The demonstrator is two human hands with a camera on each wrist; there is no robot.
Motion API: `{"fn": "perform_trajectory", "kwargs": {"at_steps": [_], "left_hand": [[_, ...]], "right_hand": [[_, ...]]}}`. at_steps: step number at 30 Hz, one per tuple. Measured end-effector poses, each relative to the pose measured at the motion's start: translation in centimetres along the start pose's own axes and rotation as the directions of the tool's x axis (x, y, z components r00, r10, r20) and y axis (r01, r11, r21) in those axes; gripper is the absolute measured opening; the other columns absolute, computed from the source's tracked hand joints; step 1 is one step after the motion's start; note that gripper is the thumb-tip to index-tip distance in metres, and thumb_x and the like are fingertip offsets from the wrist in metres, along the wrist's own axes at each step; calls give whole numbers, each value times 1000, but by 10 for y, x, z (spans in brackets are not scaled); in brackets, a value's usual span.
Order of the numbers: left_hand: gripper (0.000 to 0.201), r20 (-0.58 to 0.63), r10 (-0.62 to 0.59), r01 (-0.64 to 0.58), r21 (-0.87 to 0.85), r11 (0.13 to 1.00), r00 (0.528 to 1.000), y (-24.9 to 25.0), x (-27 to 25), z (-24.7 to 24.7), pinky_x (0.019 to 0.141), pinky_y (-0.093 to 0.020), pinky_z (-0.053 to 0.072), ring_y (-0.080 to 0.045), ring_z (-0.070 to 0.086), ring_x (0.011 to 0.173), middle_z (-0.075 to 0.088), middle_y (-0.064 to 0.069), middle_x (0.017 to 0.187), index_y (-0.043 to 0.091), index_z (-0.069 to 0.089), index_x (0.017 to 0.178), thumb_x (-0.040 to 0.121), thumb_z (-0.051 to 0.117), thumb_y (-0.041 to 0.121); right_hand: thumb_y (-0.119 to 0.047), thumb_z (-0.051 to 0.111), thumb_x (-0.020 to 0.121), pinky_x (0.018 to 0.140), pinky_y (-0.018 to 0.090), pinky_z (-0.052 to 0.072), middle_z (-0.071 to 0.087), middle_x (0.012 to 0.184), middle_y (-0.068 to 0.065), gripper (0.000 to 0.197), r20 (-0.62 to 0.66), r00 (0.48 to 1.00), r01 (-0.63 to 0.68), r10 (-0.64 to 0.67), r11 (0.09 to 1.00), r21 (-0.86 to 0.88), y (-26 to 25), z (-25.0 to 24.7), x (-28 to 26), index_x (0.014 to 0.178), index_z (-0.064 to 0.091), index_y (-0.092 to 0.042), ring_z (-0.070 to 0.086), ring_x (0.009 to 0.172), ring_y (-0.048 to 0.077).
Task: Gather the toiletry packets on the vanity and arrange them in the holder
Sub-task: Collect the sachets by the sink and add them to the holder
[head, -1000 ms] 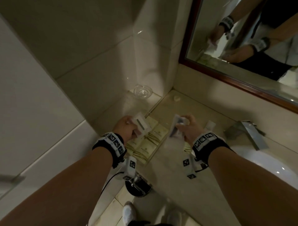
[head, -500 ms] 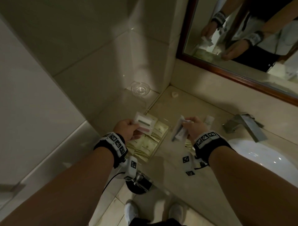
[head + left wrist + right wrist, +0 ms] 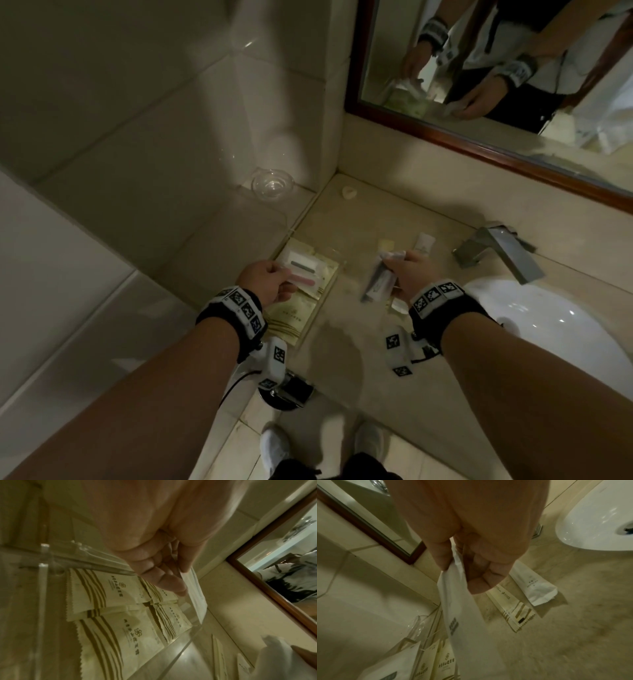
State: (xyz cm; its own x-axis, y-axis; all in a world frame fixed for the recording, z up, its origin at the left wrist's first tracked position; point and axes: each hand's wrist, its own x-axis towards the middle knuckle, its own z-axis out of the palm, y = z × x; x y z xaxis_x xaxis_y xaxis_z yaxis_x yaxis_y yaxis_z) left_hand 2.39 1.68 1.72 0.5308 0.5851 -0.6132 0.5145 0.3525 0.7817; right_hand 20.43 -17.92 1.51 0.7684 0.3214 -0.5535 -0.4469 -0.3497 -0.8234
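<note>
A clear acrylic holder (image 3: 337, 265) (image 3: 173, 654) sits at the vanity's left end with several cream striped packets (image 3: 291, 317) (image 3: 106, 586) lying flat in it. My left hand (image 3: 265, 281) pinches a white packet with a grey and a pink strip (image 3: 305, 270) (image 3: 197, 593) just above the holder. To the right, my right hand (image 3: 407, 274) (image 3: 471, 566) holds a long white packet (image 3: 378, 282) (image 3: 464, 615) above the counter. Below that hand a white tube-shaped packet (image 3: 424, 242) (image 3: 534, 586) and a cream striped packet (image 3: 510, 607) lie on the counter.
A white sink basin (image 3: 561, 332) and a steel faucet (image 3: 500, 250) lie to the right. A glass dish (image 3: 273, 184) stands on the ledge by the corner, with a small white cap (image 3: 348, 192) near it. A framed mirror (image 3: 479, 68) runs along the back wall.
My left hand has lowered its white packet toward the holder. My right hand has brought its long packet down and tilted it closer to the counter.
</note>
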Motion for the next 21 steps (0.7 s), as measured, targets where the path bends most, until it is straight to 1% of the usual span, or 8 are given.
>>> {"fn": "perform_trajectory", "kwargs": {"at_steps": [3,5,8,10,13,14,17,21], "left_hand": [[17,-23,-11,12,22,1000,1000,-1,14,7,52,-24,58,-19,65,62,72,-16,80,-4,60,107,95,62,8],[22,-12,-20,20,24,1000,1000,-2,23,12,54,-27,58,-21,65,65,73,-20,89,-4,60,112,95,62,9],[17,-28,-20,21,42,999,999,-2,35,21,53,-27,57,-21,62,62,70,-17,81,-2,61,111,97,58,8],[17,-40,-16,18,48,999,999,0,43,27,52,-25,56,-20,60,60,68,-15,74,0,59,114,99,55,6],[12,-49,-15,18,65,998,999,3,53,34,44,-21,50,-19,55,54,67,-6,52,1,56,110,101,49,3],[14,-54,-6,11,93,996,998,2,57,36,42,-21,49,-19,55,54,68,-8,56,1,56,113,101,49,4],[21,-58,24,-11,211,977,998,2,62,42,42,-20,52,-18,58,56,67,-17,80,2,57,120,102,51,11],[16,-40,23,-10,305,952,999,1,68,45,51,-25,55,-21,61,61,69,-17,85,2,61,111,99,54,11]], "right_hand": [[-22,72,90,69,38,59,66,75,7,12,-8,1000,2,-2,1000,12,4,-4,2,86,66,-12,67,71,25],[-22,73,89,73,41,60,69,79,7,11,-1,1000,-21,21,1000,12,7,-5,4,87,66,-14,69,75,26],[-20,73,88,83,47,59,70,87,9,9,-1,999,-49,49,998,32,12,-9,8,85,66,-17,69,83,29],[-19,73,89,82,46,58,70,87,9,9,4,998,-59,59,997,44,14,-11,12,83,65,-17,69,83,29],[-17,73,88,76,40,57,70,88,8,8,2,997,-83,83,994,75,15,-12,17,84,66,-17,69,83,27],[-15,72,89,74,39,57,70,88,8,8,1,996,-91,91,992,82,15,-12,19,85,66,-16,69,83,27],[-12,69,91,68,37,56,68,87,9,7,5,994,-105,105,990,96,17,-14,23,86,65,-15,68,80,26],[-9,66,92,71,39,57,70,94,12,7,-2,993,-117,118,989,92,21,-15,28,90,67,-16,69,84,29]]}}
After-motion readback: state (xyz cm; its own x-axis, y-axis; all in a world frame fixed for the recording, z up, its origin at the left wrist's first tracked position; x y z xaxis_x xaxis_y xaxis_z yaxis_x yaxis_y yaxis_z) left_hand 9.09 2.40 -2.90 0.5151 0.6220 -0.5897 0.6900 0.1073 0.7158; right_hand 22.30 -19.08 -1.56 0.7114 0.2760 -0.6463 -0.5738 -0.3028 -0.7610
